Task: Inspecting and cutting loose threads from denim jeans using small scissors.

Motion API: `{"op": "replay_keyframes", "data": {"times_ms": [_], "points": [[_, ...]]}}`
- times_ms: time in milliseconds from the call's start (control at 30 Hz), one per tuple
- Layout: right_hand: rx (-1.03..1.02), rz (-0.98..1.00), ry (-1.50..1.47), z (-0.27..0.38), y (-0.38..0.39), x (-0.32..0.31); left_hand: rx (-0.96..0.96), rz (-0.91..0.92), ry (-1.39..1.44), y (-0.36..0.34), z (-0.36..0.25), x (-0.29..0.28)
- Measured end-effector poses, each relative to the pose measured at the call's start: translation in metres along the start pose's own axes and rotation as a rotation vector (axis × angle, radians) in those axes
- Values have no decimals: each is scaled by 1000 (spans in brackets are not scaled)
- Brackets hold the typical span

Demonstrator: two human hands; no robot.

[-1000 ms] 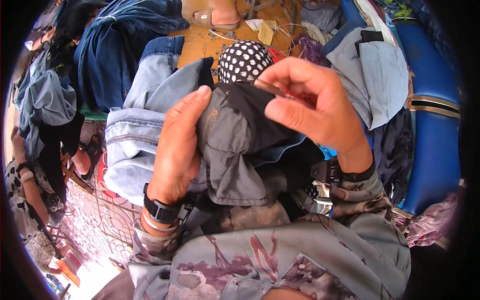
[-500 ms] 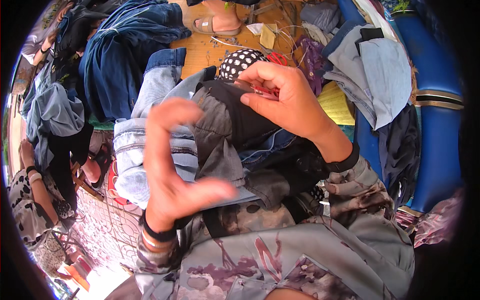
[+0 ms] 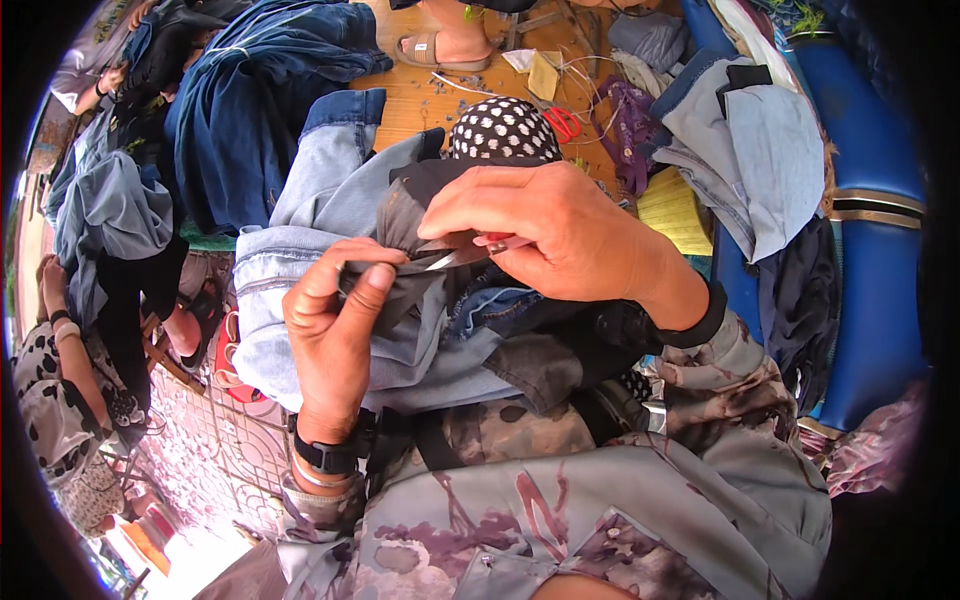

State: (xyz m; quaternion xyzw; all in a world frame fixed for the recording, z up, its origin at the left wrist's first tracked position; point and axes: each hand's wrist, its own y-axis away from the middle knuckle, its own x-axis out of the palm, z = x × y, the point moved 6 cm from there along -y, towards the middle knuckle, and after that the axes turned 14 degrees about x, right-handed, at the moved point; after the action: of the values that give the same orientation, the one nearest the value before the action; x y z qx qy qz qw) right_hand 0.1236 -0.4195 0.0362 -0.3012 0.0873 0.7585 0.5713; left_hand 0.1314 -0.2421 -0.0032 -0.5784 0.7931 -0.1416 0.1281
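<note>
Looking down, we pinch thin dark-grey cloth (image 3: 398,215) at the frame's centre between the thumb and fingers of our bare left hand (image 3: 335,330). Our bare right hand (image 3: 565,228), just right of centre, has its fingers clamped on a small red-handled metal tool (image 3: 503,242) pointing left. Pale-blue denim fabric (image 3: 268,272) lies left of centre, a white-spotted black bundle (image 3: 505,128) above.

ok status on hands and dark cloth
Left hand pinches dark grey cloth. Right hand holds red-handled tool, tip beside cloth. Grip hides part of tool.
</note>
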Motion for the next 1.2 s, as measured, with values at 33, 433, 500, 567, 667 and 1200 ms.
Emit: {"op": "replay_keyframes", "data": {"times_ms": [33,433,500,567,667,1200], "points": [[19,57,48,-1,-1,4,-76,-52,74,1,5,-2],[37,80,172,-9,-19,-4,-222,-275,371,-17,44,-22],[11,-10,162,-8,-18,-14,-224,-342,437,-24,50,-36],[1,-18,118,-2,-10,-23,-227,-339,410,-33,53,-46],[-41,-61,75,0,0,-32,-197,-345,374,-47,55,-54],[111,-132,-18,-20,16,-36,-145,-288,115,-66,61,-55]]}}
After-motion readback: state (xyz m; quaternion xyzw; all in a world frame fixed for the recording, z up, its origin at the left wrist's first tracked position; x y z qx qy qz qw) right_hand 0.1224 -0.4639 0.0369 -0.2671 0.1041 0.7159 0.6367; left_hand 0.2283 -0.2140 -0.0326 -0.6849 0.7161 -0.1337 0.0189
